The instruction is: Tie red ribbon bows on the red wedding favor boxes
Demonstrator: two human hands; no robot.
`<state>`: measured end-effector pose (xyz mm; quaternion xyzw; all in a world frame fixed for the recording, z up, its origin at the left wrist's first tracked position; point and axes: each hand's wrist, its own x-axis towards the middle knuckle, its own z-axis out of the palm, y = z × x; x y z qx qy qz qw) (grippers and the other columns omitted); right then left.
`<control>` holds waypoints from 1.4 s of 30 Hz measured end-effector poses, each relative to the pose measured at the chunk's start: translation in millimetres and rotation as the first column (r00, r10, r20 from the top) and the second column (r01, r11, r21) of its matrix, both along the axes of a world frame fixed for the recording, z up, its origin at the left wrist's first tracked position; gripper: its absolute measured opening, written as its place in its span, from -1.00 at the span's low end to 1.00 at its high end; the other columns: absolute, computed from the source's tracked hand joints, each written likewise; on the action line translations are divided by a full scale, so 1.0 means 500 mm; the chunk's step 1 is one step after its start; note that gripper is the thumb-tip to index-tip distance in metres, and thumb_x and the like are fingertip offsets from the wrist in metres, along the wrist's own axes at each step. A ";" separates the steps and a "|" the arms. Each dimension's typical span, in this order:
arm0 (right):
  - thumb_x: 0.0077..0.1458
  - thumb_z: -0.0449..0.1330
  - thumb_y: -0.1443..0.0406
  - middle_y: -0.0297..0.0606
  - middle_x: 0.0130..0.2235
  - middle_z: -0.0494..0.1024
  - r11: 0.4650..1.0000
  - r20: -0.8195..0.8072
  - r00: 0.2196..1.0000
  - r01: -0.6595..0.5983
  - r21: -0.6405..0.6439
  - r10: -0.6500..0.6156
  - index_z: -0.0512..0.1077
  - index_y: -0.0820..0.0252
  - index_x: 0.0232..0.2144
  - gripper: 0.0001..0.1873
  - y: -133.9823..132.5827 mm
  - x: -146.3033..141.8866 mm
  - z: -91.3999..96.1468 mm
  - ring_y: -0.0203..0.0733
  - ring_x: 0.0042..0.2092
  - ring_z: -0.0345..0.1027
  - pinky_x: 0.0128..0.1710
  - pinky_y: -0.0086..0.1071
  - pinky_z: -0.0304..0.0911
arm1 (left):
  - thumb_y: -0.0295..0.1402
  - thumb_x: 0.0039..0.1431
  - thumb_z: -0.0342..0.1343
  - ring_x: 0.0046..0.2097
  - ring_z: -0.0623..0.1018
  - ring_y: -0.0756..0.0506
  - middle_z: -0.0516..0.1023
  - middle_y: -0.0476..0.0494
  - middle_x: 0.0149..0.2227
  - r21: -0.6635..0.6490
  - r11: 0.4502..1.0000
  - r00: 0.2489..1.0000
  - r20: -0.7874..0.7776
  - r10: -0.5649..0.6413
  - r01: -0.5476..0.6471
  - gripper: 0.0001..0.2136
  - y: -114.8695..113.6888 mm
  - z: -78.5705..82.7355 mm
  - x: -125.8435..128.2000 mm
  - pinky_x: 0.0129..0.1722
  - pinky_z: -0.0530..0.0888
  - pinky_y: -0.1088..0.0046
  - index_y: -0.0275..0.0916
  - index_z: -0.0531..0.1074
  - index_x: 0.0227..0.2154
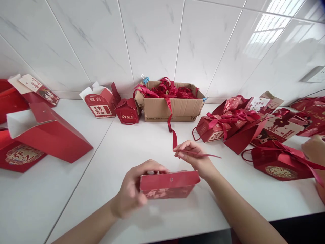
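My left hand (133, 189) is closed on the left end of a flat red paper gift bag (169, 184), holding it just above the white counter (106, 159). A small hole shows near the bag's top edge. My right hand (194, 157) pinches a red ribbon (172, 130) just behind the bag. The ribbon runs up from my fingers to a cardboard box (169, 108) full of red ribbons at the back, and a short end sticks out to the right of my fingers.
Folded red gift boxes (101, 103) stand left of the cardboard box. Larger red bags (50, 134) lie at the left. Several ribbon-tied red bags (254, 132) are piled at the right. Another person's hand (315, 149) shows at the right edge. A tiled wall rises behind.
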<state>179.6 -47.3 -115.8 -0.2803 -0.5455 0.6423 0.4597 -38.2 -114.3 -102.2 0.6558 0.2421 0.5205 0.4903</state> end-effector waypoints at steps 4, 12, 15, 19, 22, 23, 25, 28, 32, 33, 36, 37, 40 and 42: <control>0.10 0.26 0.34 -0.28 -0.23 0.58 0.994 0.080 0.997 -0.017 0.108 0.008 0.44 0.09 -0.35 -0.94 -0.019 -0.021 -0.001 -0.25 -0.13 0.46 -0.11 -0.32 0.34 | 0.01 0.25 -0.09 -0.23 0.57 -0.15 0.56 -0.23 -0.18 -0.376 0.926 0.990 0.137 0.036 0.018 -0.57 0.022 0.001 -0.006 -0.34 0.53 0.33 -0.12 0.44 -0.01; 0.04 0.31 0.29 -0.29 -0.25 0.56 0.989 0.112 0.985 -0.125 -0.079 0.134 0.46 0.14 -0.37 -0.91 -0.013 -0.033 -0.006 -0.25 -0.16 0.45 -0.09 -0.32 0.32 | -0.29 0.10 0.21 -0.22 0.53 -0.07 0.53 -0.13 -0.24 -0.291 0.925 0.944 -0.289 0.158 -0.244 -0.82 0.062 -0.030 0.013 -0.26 0.52 0.42 -0.21 0.52 -0.24; -0.04 0.36 0.25 -0.34 -0.32 0.54 0.985 0.125 0.985 -0.106 -0.136 0.123 0.44 0.14 -0.40 -0.83 -0.007 -0.038 -0.009 -0.28 -0.24 0.44 -0.16 -0.34 0.32 | -0.28 0.07 0.22 -0.25 0.52 -0.06 0.51 -0.14 -0.27 -0.235 0.935 0.937 -0.291 0.194 -0.266 -0.83 0.072 -0.043 0.022 -0.32 0.50 0.45 -0.23 0.53 -0.29; -0.08 0.38 0.21 -0.34 -0.38 0.53 0.984 0.220 0.972 -0.045 -0.171 0.082 0.44 0.17 -0.43 -0.78 -0.002 -0.045 -0.016 -0.27 -0.29 0.41 -0.24 -0.35 0.29 | -0.26 0.07 0.22 -0.41 0.46 0.02 0.46 -0.06 -0.39 -0.337 0.886 0.937 -0.254 0.241 -0.320 -0.80 0.083 -0.069 0.031 -0.45 0.43 0.50 -0.26 0.46 -0.29; -0.10 0.38 0.19 -0.32 -0.37 0.54 0.985 0.233 0.972 0.009 -0.174 0.033 0.45 0.17 -0.43 -0.77 0.003 -0.052 -0.026 -0.26 -0.30 0.41 -0.24 -0.33 0.30 | -0.26 0.04 0.24 -0.46 0.41 0.06 0.39 0.03 -0.43 -0.369 0.849 0.922 -0.238 0.306 -0.377 -0.78 0.088 -0.078 0.035 -0.50 0.38 0.55 -0.24 0.33 -0.39; -0.10 0.38 0.18 -0.31 -0.35 0.54 0.986 0.213 0.977 0.025 -0.167 0.011 0.45 0.17 -0.44 -0.76 0.004 -0.056 -0.031 -0.25 -0.28 0.42 -0.21 -0.31 0.31 | -0.25 0.03 0.24 -0.47 0.40 0.07 0.37 0.04 -0.44 -0.369 0.842 0.915 -0.243 0.321 -0.394 -0.76 0.090 -0.078 0.036 -0.51 0.37 0.56 -0.24 0.29 -0.43; -0.10 0.38 0.18 -0.29 -0.30 0.56 0.988 0.171 0.985 0.063 -0.138 -0.039 0.45 0.16 -0.44 -0.77 0.007 -0.062 -0.038 -0.23 -0.24 0.43 -0.16 -0.30 0.31 | -0.22 0.05 0.22 -0.51 0.36 0.09 0.34 0.06 -0.47 -0.375 0.836 0.910 -0.265 0.318 -0.401 -0.74 0.093 -0.075 0.039 -0.52 0.34 0.56 -0.25 0.27 -0.48; -0.07 0.37 0.19 -0.25 -0.24 0.58 0.988 0.145 0.984 0.116 -0.101 -0.100 0.45 0.15 -0.43 -0.80 0.010 -0.068 -0.045 -0.20 -0.16 0.44 -0.10 -0.29 0.31 | -0.20 0.08 0.20 -0.49 0.39 0.07 0.40 0.03 -0.48 -0.386 0.835 0.912 -0.280 0.299 -0.392 -0.77 0.098 -0.069 0.039 -0.47 0.37 0.54 -0.26 0.36 -0.44; -0.03 0.34 0.18 -0.24 -0.22 0.58 0.985 0.124 0.982 0.154 -0.084 -0.143 0.44 0.13 -0.43 -0.81 0.012 -0.070 -0.055 -0.18 -0.20 0.46 -0.17 -0.29 0.34 | -0.18 0.11 0.18 -0.42 0.45 0.01 0.53 -0.08 -0.40 -0.415 0.837 0.923 -0.295 0.246 -0.356 -0.76 0.107 -0.067 0.033 -0.39 0.43 0.49 -0.27 0.51 -0.31; -0.03 0.34 0.18 -0.24 -0.21 0.58 0.986 0.118 0.983 0.152 -0.068 -0.143 0.44 0.13 -0.43 -0.81 0.013 -0.069 -0.061 -0.18 -0.21 0.46 -0.19 -0.30 0.34 | -0.19 0.11 0.17 -0.41 0.46 0.00 0.55 -0.11 -0.38 -0.421 0.840 0.927 -0.296 0.229 -0.342 -0.76 0.109 -0.067 0.031 -0.38 0.44 0.48 -0.27 0.53 -0.29; -0.03 0.34 0.19 -0.23 -0.17 0.55 0.990 0.130 0.982 0.141 -0.008 -0.139 0.47 0.12 -0.41 -0.83 0.017 -0.067 -0.079 -0.17 -0.16 0.44 -0.19 -0.31 0.34 | -0.21 0.13 0.16 -0.38 0.49 -0.02 0.59 -0.14 -0.34 -0.427 0.849 0.935 -0.300 0.191 -0.310 -0.77 0.114 -0.068 0.026 -0.36 0.45 0.47 -0.26 0.56 -0.28; -0.02 0.34 0.19 -0.23 -0.16 0.54 0.990 0.148 0.979 0.140 0.010 -0.140 0.48 0.11 -0.40 -0.84 0.018 -0.067 -0.084 -0.16 -0.14 0.44 -0.17 -0.30 0.34 | -0.22 0.13 0.16 -0.39 0.49 -0.02 0.60 -0.14 -0.33 -0.429 0.851 0.936 -0.299 0.184 -0.304 -0.78 0.116 -0.068 0.025 -0.37 0.45 0.47 -0.25 0.57 -0.29; 0.01 0.33 0.20 -0.22 -0.14 0.52 0.989 0.192 0.970 0.142 0.037 -0.146 0.50 0.10 -0.39 -0.87 0.021 -0.069 -0.089 -0.14 -0.10 0.43 -0.13 -0.27 0.33 | -0.24 0.13 0.16 -0.39 0.50 -0.03 0.62 -0.15 -0.33 -0.444 0.847 0.942 -0.286 0.174 -0.291 -0.79 0.120 -0.065 0.025 -0.37 0.46 0.46 -0.25 0.59 -0.30; 0.00 0.33 0.21 -0.21 -0.12 0.53 0.989 0.207 0.967 0.143 0.037 -0.147 0.51 0.09 -0.38 -0.87 0.020 -0.071 -0.086 -0.13 -0.10 0.43 -0.12 -0.25 0.34 | -0.25 0.13 0.16 -0.38 0.51 -0.04 0.62 -0.16 -0.34 -0.468 0.840 0.950 -0.268 0.161 -0.274 -0.79 0.122 -0.064 0.025 -0.37 0.46 0.46 -0.26 0.59 -0.31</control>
